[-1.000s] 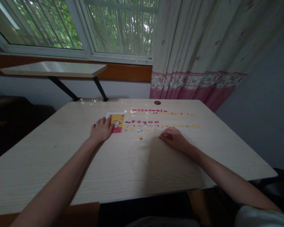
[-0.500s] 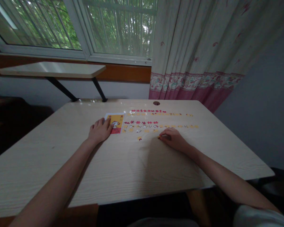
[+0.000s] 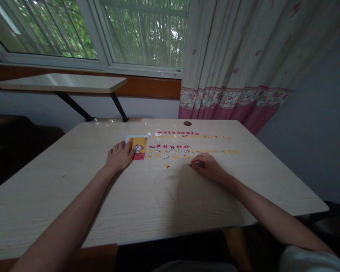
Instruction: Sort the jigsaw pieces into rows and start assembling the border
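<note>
- Right hand (image 3: 209, 166): fingertips nearly together, pinching 1 piece (image 3: 190, 165), right of the card (image 3: 142, 142);
- left hand (image 3: 120, 156): fingers loosely spread on the card;
- a slipped pinch could jog nearby rows (image 3: 165, 146).

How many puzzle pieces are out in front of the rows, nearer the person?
2. One yellow and dark red piece lies alone on the table; the other piece is at the fingertips of the right hand. Another could be hidden under that hand.

A short sleeve (image 3: 306, 260), apparently pale grey, ends above the bare right forearm (image 3: 257, 204).
</note>
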A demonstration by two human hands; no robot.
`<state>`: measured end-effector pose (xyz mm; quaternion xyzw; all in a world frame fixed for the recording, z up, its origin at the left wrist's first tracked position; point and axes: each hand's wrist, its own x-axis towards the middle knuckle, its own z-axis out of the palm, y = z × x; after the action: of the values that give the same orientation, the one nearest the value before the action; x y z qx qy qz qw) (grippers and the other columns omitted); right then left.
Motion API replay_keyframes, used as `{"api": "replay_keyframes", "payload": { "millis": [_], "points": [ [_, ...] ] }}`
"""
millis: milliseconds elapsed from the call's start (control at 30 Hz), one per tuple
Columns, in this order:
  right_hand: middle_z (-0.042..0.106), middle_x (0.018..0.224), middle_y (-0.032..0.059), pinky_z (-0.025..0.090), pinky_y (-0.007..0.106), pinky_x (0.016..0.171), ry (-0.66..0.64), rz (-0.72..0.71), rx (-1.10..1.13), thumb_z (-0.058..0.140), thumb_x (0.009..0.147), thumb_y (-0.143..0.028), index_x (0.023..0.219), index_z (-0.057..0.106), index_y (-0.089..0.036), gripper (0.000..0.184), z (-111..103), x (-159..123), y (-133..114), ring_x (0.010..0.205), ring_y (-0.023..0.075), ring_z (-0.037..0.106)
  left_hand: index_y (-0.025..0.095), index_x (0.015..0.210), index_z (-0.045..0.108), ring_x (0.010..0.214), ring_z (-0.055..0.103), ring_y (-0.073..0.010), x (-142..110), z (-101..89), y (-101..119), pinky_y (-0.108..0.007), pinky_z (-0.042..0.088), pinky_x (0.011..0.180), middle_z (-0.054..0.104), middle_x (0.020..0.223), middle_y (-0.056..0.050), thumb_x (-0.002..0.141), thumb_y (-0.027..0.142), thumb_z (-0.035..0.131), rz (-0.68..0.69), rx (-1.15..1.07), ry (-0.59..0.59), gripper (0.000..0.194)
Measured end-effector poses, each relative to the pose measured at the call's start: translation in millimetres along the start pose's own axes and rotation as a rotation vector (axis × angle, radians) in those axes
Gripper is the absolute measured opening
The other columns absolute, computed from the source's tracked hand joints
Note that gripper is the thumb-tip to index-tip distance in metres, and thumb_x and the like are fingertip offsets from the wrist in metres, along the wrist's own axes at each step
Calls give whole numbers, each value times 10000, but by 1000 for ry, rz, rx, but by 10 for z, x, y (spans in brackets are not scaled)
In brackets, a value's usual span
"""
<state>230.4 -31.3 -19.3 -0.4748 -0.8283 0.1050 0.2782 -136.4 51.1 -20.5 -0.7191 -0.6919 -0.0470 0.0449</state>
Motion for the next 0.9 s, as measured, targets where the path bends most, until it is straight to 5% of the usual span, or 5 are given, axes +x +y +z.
{"api": "replay_keyframes", "payload": {
  "millis": [900],
  "points": [
    [640,854,32,384,313,777,4,15,6,592,799,-311,853,646,-206,129,2,-11,-3,825,159,552,174,1354,360,1155,412,-380,28,10,-35,-536,349,903,407,1320,-185,888,500,207,29,-30,4,589]
  ]
}}
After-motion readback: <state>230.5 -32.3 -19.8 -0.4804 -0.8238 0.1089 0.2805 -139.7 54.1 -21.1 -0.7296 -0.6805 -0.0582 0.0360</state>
